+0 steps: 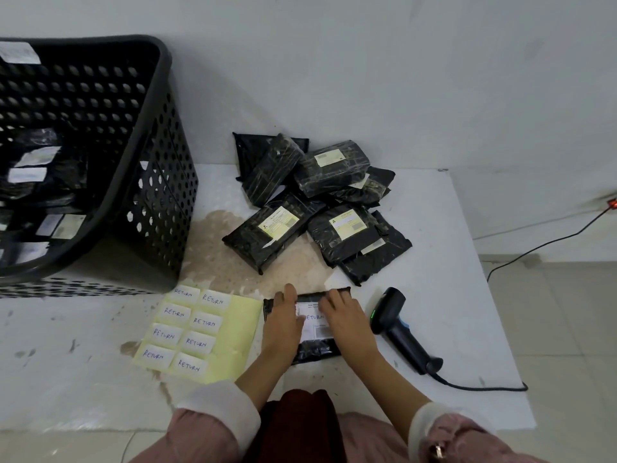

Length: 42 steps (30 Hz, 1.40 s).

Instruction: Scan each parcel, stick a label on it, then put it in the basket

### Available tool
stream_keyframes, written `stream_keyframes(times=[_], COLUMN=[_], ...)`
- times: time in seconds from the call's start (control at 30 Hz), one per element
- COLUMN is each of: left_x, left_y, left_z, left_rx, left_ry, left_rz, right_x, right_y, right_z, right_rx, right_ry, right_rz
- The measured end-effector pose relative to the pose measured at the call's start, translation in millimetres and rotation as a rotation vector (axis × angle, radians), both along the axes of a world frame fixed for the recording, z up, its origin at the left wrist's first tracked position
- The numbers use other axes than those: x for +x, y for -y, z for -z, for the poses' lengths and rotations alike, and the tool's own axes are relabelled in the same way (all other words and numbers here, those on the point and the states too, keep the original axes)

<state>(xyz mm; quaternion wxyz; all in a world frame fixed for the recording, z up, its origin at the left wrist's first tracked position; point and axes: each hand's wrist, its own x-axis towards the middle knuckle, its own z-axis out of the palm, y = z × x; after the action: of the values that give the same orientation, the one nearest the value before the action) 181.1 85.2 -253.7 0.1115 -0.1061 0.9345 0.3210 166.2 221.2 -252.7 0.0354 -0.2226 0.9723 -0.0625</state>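
Note:
A black parcel (pixel 315 349) lies flat on the white table in front of me. A white RETURN label (pixel 314 317) sits on its shipping label. My left hand (pixel 283 320) rests flat on the parcel's left side. My right hand (pixel 344 320) presses the label with its fingertips. A yellow backing sheet with several RETURN labels (pixel 197 332) lies to the left. The black scanner (pixel 400 329) lies to the right, green light on. A pile of several black parcels (pixel 317 202) sits farther back. The black perforated basket (pixel 160 182) stands at the left, holding labelled parcels.
The scanner's cable (pixel 484 386) runs along the table's right front edge. The wall (pixel 334 61) rises just behind the parcel pile. A brownish stain (pixel 227 262) marks the table between pile and label sheet. Tiled floor (pixel 567 329) lies to the right.

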Motion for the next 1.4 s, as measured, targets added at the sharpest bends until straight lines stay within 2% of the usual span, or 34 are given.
stream_keyframes(times=[0.13, 0.23, 0.33, 0.43, 0.57, 0.7, 0.8, 0.87, 0.93, 1.0, 1.07, 1.13, 1.2, 1.27, 1.4], left_x=[5, 16, 29, 36, 40, 36, 32, 36, 44, 47, 43, 35, 23, 7, -18], left_y=[8, 11, 13, 15, 17, 17, 18, 19, 15, 9, 6, 8, 12, 17, 35], left_z=[0, 5, 10, 10, 12, 11, 7, 9, 11, 5, -5, -16, -31, -48, -72], left_rx=[-0.372, -0.407, -0.470, -0.544, -0.482, -0.319, -0.234, -0.235, -0.253, -0.204, -0.118, -0.047, 0.028, 0.065, 0.144], left_ry=[0.017, -0.023, 0.003, 0.066, 0.142, 0.258, 0.280, 0.212, 0.123, 0.155, 0.199, 0.152, 0.091, 0.089, 0.039], left_rz=[0.331, 0.560, 0.665, 0.697, 0.682, 0.630, 0.618, 0.550, 0.335, 0.063, -0.084, -0.206, -0.339, -0.445, -0.520], right_x=[19, 34, 47, 47, 45, 41, 38, 38, 38, 38, 37, 34, 31, 26, 11], right_y=[-9, -14, -12, -6, -7, -3, -4, -5, -5, -4, -4, -5, -5, -2, 5], right_z=[7, 14, 15, 8, 10, 8, 4, 2, -1, -2, -4, -8, -15, -27, -57], right_rx=[0.072, 0.159, 0.173, 0.161, 0.199, 0.121, 0.089, 0.059, 0.023, -0.022, -0.084, -0.169, -0.305, -0.463, -0.727], right_ry=[-0.032, -0.078, -0.061, 0.102, 0.364, 0.474, 0.520, 0.533, 0.574, 0.620, 0.656, 0.646, 0.551, 0.369, 0.065], right_rz=[-0.106, -0.145, -0.102, 0.034, 0.050, 0.098, 0.106, 0.116, 0.128, 0.143, 0.165, 0.202, 0.259, 0.296, 0.350])
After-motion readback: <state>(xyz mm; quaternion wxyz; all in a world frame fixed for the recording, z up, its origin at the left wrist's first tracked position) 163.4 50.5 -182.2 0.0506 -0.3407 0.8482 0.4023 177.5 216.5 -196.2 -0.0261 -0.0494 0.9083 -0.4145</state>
